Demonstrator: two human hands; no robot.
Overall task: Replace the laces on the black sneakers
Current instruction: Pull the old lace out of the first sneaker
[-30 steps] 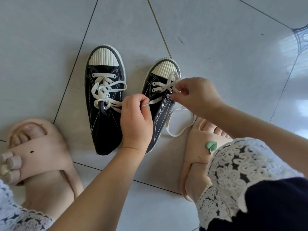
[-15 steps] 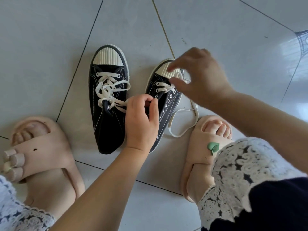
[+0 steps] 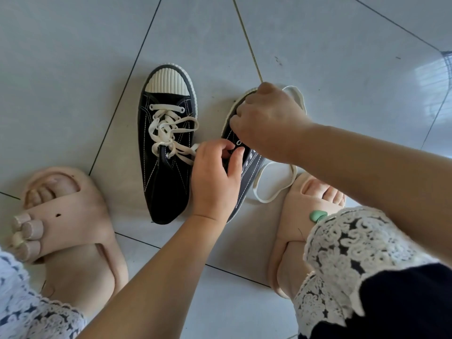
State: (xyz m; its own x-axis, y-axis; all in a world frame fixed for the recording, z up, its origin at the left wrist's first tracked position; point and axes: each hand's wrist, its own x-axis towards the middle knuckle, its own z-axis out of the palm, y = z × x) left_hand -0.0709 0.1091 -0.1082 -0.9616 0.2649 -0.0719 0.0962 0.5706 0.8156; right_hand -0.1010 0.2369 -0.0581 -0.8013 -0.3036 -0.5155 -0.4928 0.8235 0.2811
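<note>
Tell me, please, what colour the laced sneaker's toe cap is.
The toe cap is ribbed cream-white; head view.

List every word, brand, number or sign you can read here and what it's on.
None: no text reads anywhere.
Laced sneaker: plain black canvas, no label.
Second sneaker: largely under the left hand and right hand; nothing legible.
White lace, beige slippers, green charm: unmarked.

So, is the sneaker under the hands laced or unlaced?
Unlaced where visible: empty eyelets on the sneaker, lace lying loose on the floor. The right hand hides the toe end.
</note>
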